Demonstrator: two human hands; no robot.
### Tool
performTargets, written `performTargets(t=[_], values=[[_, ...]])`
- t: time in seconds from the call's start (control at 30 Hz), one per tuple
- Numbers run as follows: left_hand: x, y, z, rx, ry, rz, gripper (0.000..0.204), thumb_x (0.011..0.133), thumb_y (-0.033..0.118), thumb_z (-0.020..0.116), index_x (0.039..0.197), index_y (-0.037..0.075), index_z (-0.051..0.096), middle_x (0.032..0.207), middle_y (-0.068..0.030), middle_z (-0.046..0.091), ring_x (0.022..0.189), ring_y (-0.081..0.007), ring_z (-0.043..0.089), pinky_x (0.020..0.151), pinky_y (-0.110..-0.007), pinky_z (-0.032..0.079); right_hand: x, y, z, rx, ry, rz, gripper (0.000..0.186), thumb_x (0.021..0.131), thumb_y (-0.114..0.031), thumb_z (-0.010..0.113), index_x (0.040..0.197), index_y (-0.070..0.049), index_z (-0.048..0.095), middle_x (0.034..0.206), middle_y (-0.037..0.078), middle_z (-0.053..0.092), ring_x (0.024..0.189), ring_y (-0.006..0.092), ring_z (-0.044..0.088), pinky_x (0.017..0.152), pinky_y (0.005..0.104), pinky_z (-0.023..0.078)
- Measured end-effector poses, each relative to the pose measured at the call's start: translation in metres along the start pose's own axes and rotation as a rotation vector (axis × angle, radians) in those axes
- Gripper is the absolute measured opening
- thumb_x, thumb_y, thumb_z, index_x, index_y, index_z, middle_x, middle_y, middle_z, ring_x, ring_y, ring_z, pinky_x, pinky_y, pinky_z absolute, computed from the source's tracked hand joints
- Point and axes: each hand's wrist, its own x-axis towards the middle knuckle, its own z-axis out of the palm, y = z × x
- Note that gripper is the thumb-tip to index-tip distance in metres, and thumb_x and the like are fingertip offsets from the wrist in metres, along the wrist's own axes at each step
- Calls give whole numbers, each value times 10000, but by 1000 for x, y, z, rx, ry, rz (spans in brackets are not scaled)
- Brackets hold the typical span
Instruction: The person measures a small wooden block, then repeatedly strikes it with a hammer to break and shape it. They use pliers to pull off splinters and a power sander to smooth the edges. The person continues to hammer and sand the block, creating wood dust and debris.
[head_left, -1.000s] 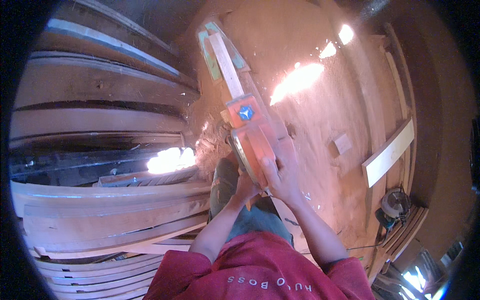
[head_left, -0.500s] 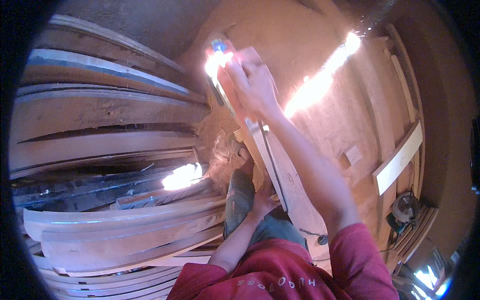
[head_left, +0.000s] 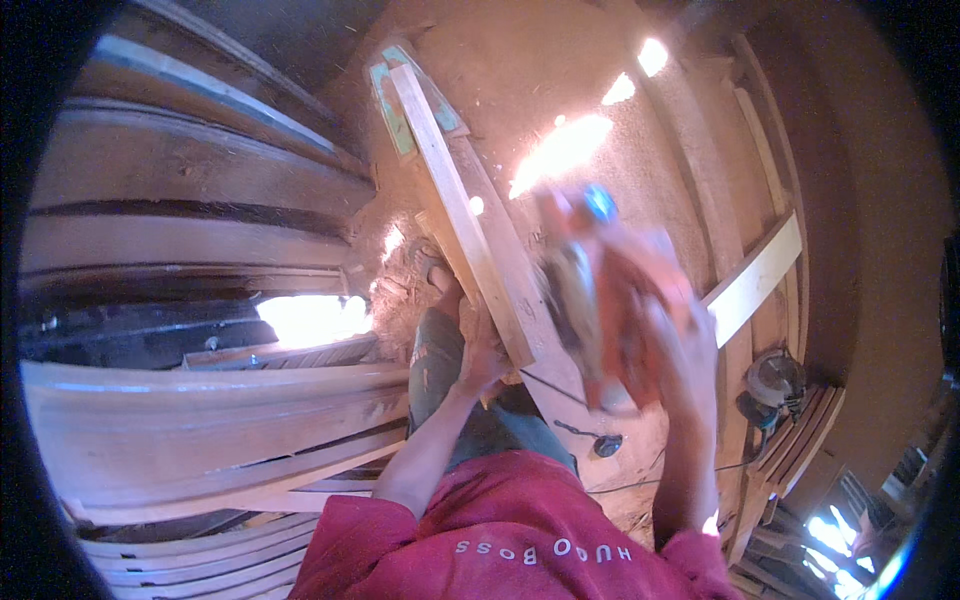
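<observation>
My right hand (head_left: pixel 680 325) is closed around the handle of an orange electric hand planer (head_left: pixel 632 300), smeared by motion, with a blue knob at its far end. The planer is held up to the right of a narrow wooden board (head_left: pixel 450 190), apart from it. That board lies lengthwise on a wider plank (head_left: pixel 508 265), its far end between green-painted wood pieces (head_left: pixel 392 112). At the board's near end my left hand (head_left: pixel 484 362) grips its left side; the fingertips are partly hidden.
Stacked planks (head_left: pixel 200 430) fill the left side. A circular saw (head_left: pixel 775 380) rests at the right by several wood strips, near a pale board (head_left: pixel 757 280). A small dark round object (head_left: pixel 607 445) with a cord lies right of my legs. Sawdust covers the floor (head_left: pixel 560 60).
The planer has come off the board's far end and swung back toward me and to the right in my right hand. My left hand stays by the board's near end.
</observation>
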Motion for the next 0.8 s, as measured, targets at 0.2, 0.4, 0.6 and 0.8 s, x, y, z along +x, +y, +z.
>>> performTargets(t=[0.2,0.4,0.6,0.8], values=[[-6,154,-56,294,152,285,997,555,211,914,1409,-23,457,1415,-240,491,1361,-397,422,1172,-489,297,-149,59,-97,-78,315,243,308,842,-290,711,842,6,623,716,5,575,642,96,520,584,302,434],[33,261,-117,-5,259,202,1017,575,429,877,1394,-38,497,1329,-247,534,1243,-358,549,1010,-455,487,-192,87,-110,121,405,225,417,886,-422,712,876,-16,619,709,-5,554,616,87,493,557,273,397],[55,293,-134,43,310,230,943,585,506,865,1289,-60,594,1177,-246,638,1137,-335,631,962,-415,515,-194,114,-117,128,327,68,378,932,-382,679,895,-20,577,617,19,548,476,114,512,437,261,387],[54,296,-130,0,264,227,1046,564,529,875,1270,-170,547,1224,-304,619,1171,-363,614,1004,-389,481,-187,110,-112,70,292,137,440,888,-409,690,913,25,627,690,23,567,572,113,513,526,275,405]])
